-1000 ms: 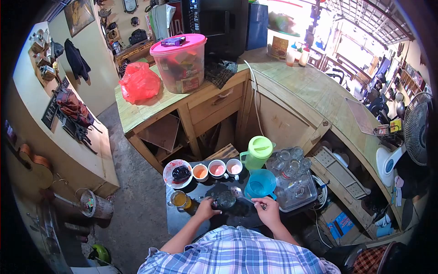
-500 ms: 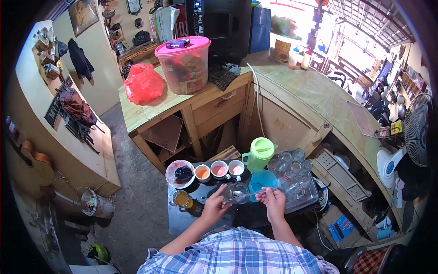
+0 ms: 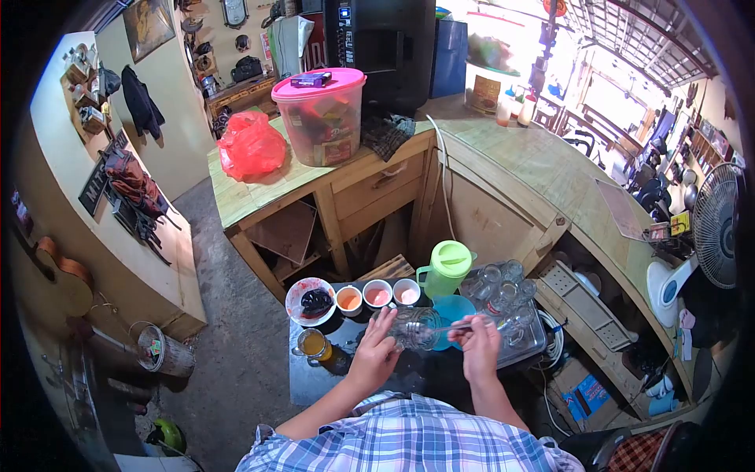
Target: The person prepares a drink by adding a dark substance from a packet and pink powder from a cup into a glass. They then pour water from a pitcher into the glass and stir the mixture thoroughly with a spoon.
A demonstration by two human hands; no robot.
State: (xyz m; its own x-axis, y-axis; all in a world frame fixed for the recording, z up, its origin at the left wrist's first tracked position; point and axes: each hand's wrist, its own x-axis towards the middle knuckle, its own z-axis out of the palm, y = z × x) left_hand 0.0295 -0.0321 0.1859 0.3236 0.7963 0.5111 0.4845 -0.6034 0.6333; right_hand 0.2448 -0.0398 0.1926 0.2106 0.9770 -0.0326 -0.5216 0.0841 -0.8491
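Observation:
In the head view, my left hand (image 3: 375, 352) is closed around a clear glass mug (image 3: 414, 321), which lies tilted toward the right over the table. My right hand (image 3: 478, 348) pinches a metal spoon (image 3: 450, 327), its far end reaching to the mug's opening. Just behind and right of the mug stands a translucent blue jug (image 3: 454, 308), partly covered by mug and hand. A lime-green lidded pitcher (image 3: 448, 271) is behind it. Left of my left hand is a glass mug of orange-yellow liquid (image 3: 313, 344).
Several clear glasses (image 3: 503, 295) crowd a tray (image 3: 537, 340) on the right. Along the back are a bowl with dark contents (image 3: 314, 302) and white cups with orange (image 3: 348, 300) and pink contents (image 3: 377, 294). A wooden counter (image 3: 519, 161) bounds the far side.
The glass mug has tipped from facing up toward the right, beside the blue jug. My left hand has turned with it; my right hand still holds the spoon, slightly farther right.

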